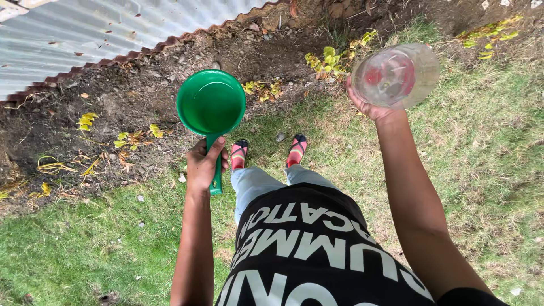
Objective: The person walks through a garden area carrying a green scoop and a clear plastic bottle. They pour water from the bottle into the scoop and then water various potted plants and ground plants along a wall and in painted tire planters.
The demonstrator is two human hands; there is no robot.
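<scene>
Shirt: black with large white lettering, closest to the lens, between the two forearms.
Left hand (203, 165): fist wrapped round the handle of a green scoop (211, 105), thumb lying along the handle; the round bowl sits just beyond the knuckles, held about level, mouth up.
Scoop contents: the inside looks evenly green; whether water lies in it cannot be told.
Right hand (371, 106): well apart from the left, raised, palm and fingers pressed against a clear plastic bottle (395, 76), held on its side with one end toward the camera; red shows through the clear wall.
Bottle contents: cannot tell whether it holds anything.
Feet: red-and-black sandals (268, 152) on the grass (481, 141), between and below the hands.
Soil strip (141, 96): bare dark earth just beyond the scoop, with small yellow-green seedlings (334, 56) beyond both hands.
Metal sheet (85, 39): corrugated, farthest off, past the left hand.
Progress: judging by this, both vessels are in hand and carried to the bed; nothing is tipping and no stream falls, and no wet patch is clear on the soil, so any pouring seems not yet begun.
</scene>
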